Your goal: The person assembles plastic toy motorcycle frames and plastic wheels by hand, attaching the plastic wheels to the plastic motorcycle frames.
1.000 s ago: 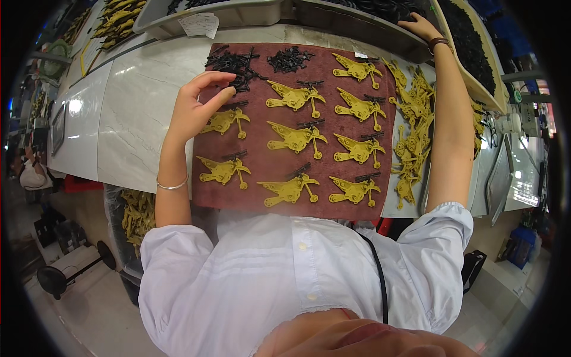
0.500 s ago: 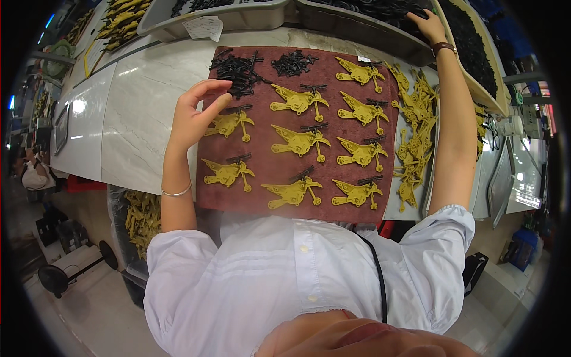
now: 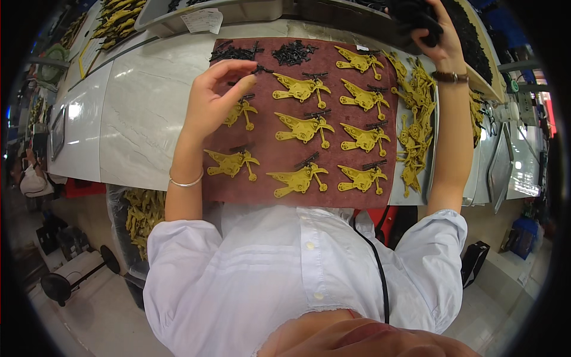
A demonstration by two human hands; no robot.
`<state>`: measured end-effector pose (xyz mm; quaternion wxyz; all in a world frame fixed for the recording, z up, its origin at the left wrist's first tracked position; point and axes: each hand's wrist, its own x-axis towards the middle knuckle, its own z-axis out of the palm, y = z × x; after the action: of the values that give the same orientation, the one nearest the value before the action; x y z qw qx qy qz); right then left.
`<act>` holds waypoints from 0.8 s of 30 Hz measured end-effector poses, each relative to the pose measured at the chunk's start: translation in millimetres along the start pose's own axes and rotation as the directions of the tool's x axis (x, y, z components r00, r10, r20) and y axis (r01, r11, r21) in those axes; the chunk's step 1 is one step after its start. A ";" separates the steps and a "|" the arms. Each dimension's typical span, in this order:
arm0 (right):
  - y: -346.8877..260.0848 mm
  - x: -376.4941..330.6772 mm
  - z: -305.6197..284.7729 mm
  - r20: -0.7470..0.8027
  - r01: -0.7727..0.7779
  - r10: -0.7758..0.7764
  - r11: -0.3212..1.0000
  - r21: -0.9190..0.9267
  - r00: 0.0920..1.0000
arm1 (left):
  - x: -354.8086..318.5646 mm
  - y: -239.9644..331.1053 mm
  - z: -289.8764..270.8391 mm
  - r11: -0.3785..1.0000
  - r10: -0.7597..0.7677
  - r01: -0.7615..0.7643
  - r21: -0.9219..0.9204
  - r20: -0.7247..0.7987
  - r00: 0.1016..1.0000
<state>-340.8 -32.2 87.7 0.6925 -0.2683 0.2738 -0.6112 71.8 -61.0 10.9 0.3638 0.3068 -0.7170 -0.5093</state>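
Marble-look white surface (image 3: 137, 125) lies at the left, and a dark red mat (image 3: 267, 160) on it carries rows of yellow plastic pieces (image 3: 297, 128), most with a small black part laid on top. The left hand (image 3: 217, 98) hovers over the mat's upper left, fingers loosely curled with thumb and forefinger pinched at a small black part (image 3: 257, 70); whether it truly grips it I cannot tell. Seating that part well likely calls for lining it up squarely on the yellow piece below before pressing. Farther right, the right hand (image 3: 431, 33) is closed around a clump of black parts (image 3: 410, 15) at the tray (image 3: 476, 71). Compared with 0.5 s ago, the right hand has lifted the clump clear, and the left has shifted slightly right.
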 end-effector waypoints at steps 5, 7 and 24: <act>103.9 -30.4 58.8 -0.029 -0.194 0.193 0.977 -0.085 0.981 | 3.4 46.3 39.6 0.927 0.338 -0.329 0.183 -0.018 0.941; 139.7 -43.4 84.9 -0.096 -0.275 0.267 0.958 -0.082 0.959 | 1.0 63.6 52.7 0.850 0.487 -0.474 0.231 -0.002 0.873; 194.1 -69.4 94.0 -0.223 -0.277 0.256 0.958 -0.072 0.941 | -70.7 -40.2 -88.9 0.890 -0.455 0.453 -0.043 -0.142 0.879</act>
<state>-145.7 61.4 20.5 0.7212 -0.1973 0.4105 -0.5220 187.5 -60.6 -23.0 0.2880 0.5016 -0.5939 -0.5592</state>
